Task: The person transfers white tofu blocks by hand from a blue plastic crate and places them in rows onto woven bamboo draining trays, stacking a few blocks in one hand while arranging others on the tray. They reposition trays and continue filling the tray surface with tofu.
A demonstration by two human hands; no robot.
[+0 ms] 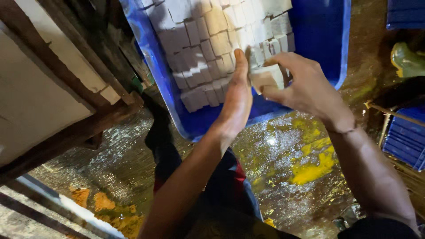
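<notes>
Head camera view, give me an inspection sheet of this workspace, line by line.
Surface: wet floor, shiny, with yellow smears.
Job's things: blue tub on the floor holding rows of pale rectangular blocks; one separate pale block held over the tub's near edge.
Clutter: orange-yellow residue at lower left; greenish object at right, kind unclear.
Grippers: right hand has its fingers closed around the single block; left hand is flat and open, edge against the packed blocks.
Cables: nothing seen.
Surroundings: wooden frame with pale slabs at left; stacked blue crates at right.
</notes>
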